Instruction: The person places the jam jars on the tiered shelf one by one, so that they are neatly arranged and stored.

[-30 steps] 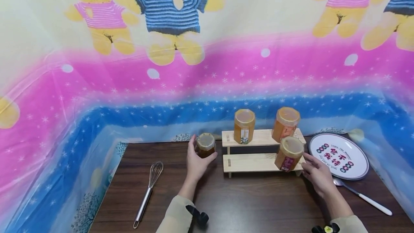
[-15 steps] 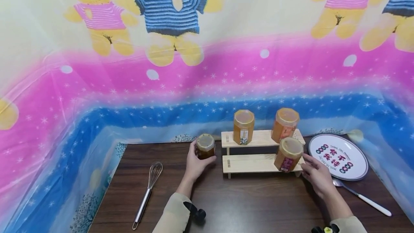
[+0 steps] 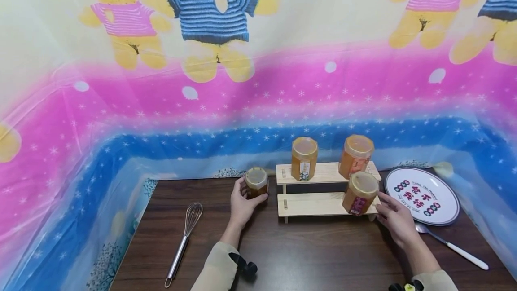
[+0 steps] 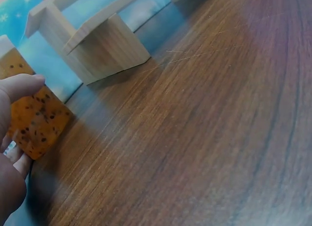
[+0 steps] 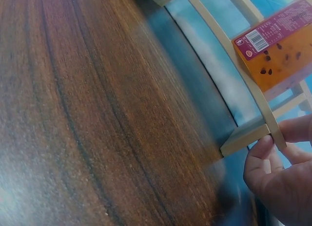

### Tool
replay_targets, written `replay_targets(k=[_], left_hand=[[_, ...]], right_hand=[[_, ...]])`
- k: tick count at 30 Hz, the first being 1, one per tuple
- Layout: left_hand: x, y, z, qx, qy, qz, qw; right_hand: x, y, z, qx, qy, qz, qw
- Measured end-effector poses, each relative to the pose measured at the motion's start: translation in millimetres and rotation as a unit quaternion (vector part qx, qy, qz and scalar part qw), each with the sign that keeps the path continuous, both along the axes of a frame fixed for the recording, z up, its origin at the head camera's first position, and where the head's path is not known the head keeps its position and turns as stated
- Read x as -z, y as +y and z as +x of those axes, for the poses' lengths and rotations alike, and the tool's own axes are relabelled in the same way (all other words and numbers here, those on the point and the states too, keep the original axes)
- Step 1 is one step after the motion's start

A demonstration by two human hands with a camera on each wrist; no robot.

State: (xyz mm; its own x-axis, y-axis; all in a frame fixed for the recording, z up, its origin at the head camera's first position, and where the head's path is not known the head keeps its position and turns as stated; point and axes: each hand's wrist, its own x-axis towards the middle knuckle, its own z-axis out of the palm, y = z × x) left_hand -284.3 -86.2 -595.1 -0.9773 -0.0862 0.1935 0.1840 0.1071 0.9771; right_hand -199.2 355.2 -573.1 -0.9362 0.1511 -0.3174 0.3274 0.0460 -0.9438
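In the head view, my left hand [image 3: 242,203] has its thumb and fingers around a jar of dark amber preserve [image 3: 257,188] that stands on the table, left of a two-tier wooden rack [image 3: 308,205]. The left wrist view shows this jar's [image 4: 41,119] dark-specked contents, with the thumb across its side. My right hand [image 3: 397,219] is at the rack's right end. Seen from the right wrist, its thumb and finger pinch the end of the lower shelf board [image 5: 257,97]. Beside that hand, a jar with a purple label [image 3: 361,192] sits on the lower shelf.
Two more honey-coloured jars stand on the upper shelf, one at left [image 3: 304,158] and one at right [image 3: 357,155]. A round plate [image 3: 444,192] and a white-handled spoon [image 3: 464,253] lie to the right. A whisk [image 3: 183,244] lies at left. Printed cloth [image 3: 202,147] hangs behind.
My left hand has drawn slightly back and left, its fingers now lower on the jar. The right hand stays at the rack's end, and the jars on the rack have not moved.
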Motion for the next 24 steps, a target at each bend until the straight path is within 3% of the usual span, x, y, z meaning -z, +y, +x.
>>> replay_targets(k=[14, 24], left_hand=[[1.6, 1.5, 1.5, -0.012, 0.03, -0.005, 0.9995], [-5.4, -0.8, 4.1, -0.015, 0.015, -0.03, 0.9993]], right_hand=[[0.2, 0.2, -1.3, 0.005, -0.006, 0.001, 1.0], [0.2, 0.4, -1.3, 0.003, -0.003, -0.001, 1.0]])
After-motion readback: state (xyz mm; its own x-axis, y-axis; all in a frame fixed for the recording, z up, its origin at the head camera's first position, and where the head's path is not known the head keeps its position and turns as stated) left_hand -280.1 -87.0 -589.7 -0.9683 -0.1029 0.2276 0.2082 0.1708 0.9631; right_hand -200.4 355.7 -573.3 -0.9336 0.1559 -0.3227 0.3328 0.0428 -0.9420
